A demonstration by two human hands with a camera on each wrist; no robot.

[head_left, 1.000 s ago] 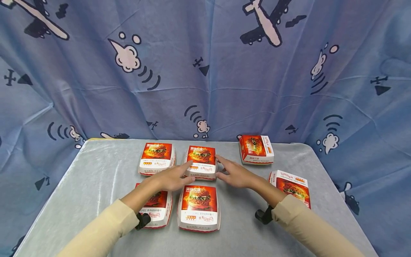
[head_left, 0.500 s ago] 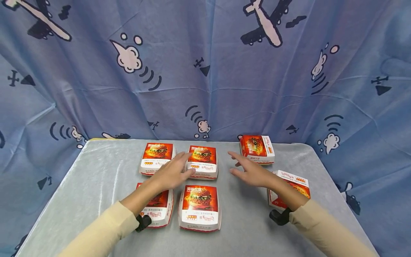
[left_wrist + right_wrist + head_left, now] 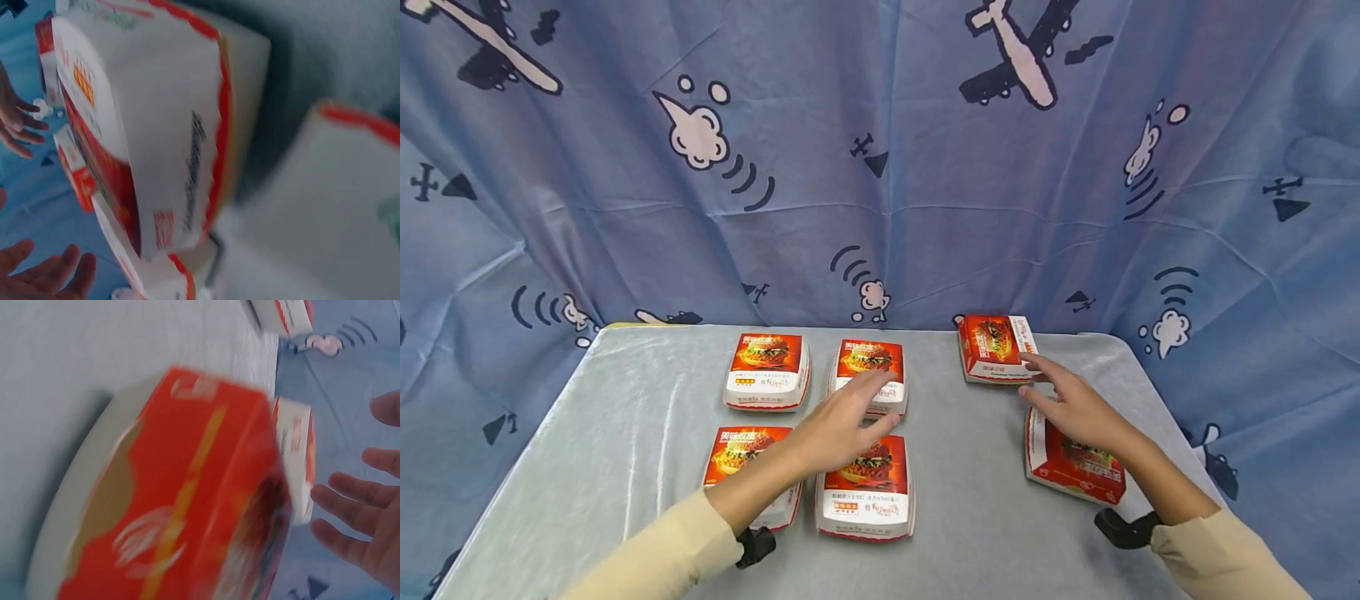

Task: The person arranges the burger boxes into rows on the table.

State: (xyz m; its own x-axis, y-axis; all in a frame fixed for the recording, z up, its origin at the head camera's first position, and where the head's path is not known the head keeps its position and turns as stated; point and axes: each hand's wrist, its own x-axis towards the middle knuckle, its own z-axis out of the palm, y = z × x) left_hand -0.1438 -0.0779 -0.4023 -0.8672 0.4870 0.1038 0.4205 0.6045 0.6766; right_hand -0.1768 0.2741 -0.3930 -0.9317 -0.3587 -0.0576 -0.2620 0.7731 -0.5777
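Though partly hidden under the right hand (image 3: 1075,404), was found at the table's right side: the near right box (image 3: 1071,477), set askew with its red flank toward the head camera. Saw the right hand with fingers apart, pinching nothing; could not tell of any contact with the card beneath. Judged likely to be light, of thin folded card: stiff along the creases, softer at mid-lid, easily dented, perhaps a little slick. Seemed best taken by two opposite walls, low down, without pressing on the lid.

Noted the far right box (image 3: 992,346) just beyond, partly behind the right fingertips and close to the table's back edge. Saw the left hand (image 3: 842,425) over the gap between the back middle box (image 3: 867,358) and the front middle box (image 3: 865,508), with fingers loosely extended, gripping nothing. Further left, found the back left box (image 3: 767,367) and the front left box (image 3: 737,446), with only narrow gaps to the middle ones. Noted wider room on the table (image 3: 962,517) between the middle and right boxes, and more toward its left edge. Behind, saw only the blue curtain (image 3: 805,200), near enough to limit reaching past the back edge.
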